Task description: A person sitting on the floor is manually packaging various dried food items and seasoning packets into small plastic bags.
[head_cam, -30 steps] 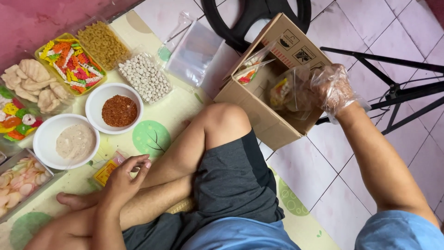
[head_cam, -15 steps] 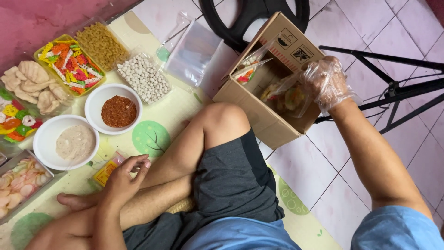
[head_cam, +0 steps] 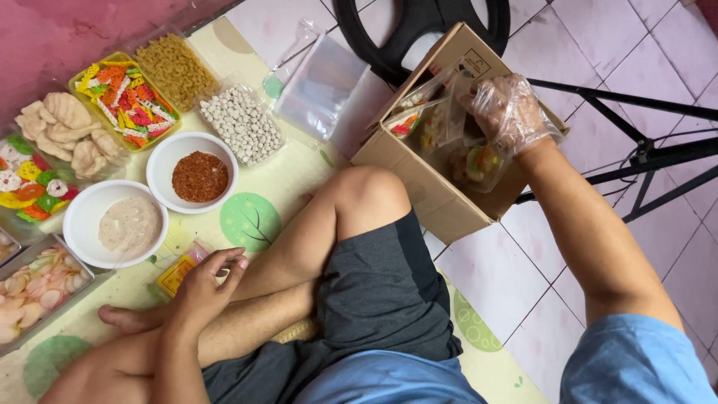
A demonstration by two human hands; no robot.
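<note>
Two hands are seen: the right hand (head_cam: 508, 112) (covered by a clear plastic glove) is curled over a snack bag (head_cam: 479, 163) inside the cardboard box (head_cam: 434, 198), at its far edge. The left hand (head_cam: 206, 284), fingers loosely bent, rests beside a small yellow packet (head_cam: 178, 271) on the mat (head_cam: 292, 179).

Pale pink tiled floor (head_cam: 643, 45), dark pink wall (head_cam: 67, 37), patterned yellow-green mat (head_cam: 292, 179), soft daylight
</note>
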